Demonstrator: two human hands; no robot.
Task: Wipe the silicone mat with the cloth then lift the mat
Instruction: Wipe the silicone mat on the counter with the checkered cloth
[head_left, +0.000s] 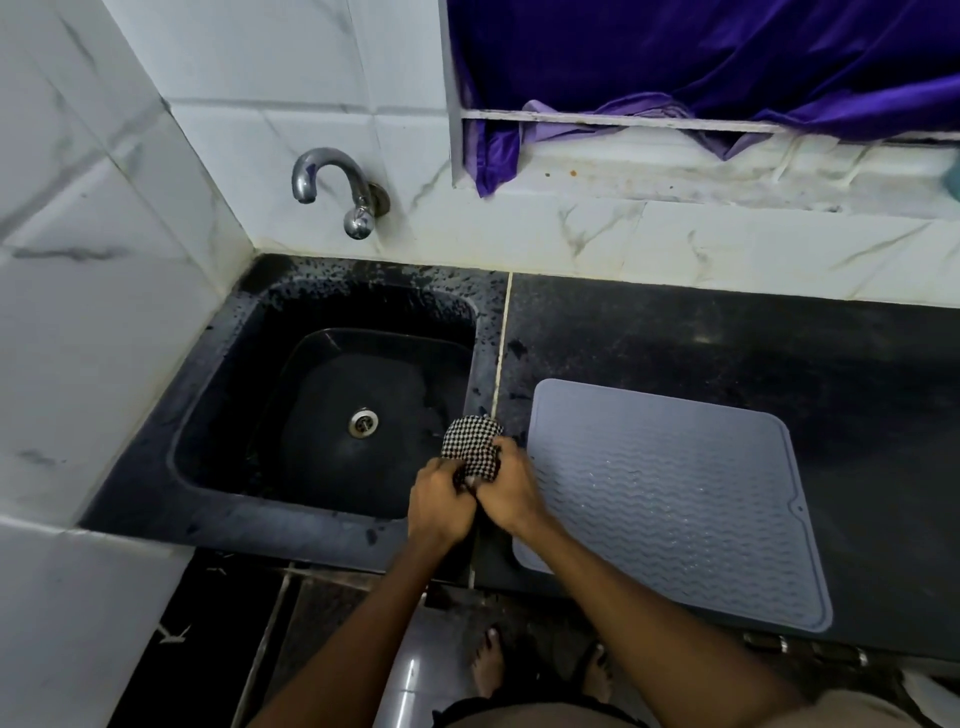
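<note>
Water is your main worry here: you have the checked cloth (471, 451) bunched between both hands over the right rim of the sink (218, 364), your left hand (440, 503) clamped round its near end and your right hand (505, 493) gripping it just beside, which looks like wringing. If you carry it across still sodden, you will likely smear drops over the silicone mat (670, 499) rather than dry it, and its wavy ridges would hold the wet. That mat lies flat on the dark counter (727, 338) just right of your hands, apart from the cloth, and its near edge seems to overhang the counter front. Press hard toward yourself while wiping and it could slide off the edge; a wet underside would make that likelier. When you lift it, the limp sheet may fold and tip trapped water onto the floor by your feet (488, 670), so take it by two corners. The tap (332, 187) shows no running water. No brand, label or writing can be read anywhere.
</note>
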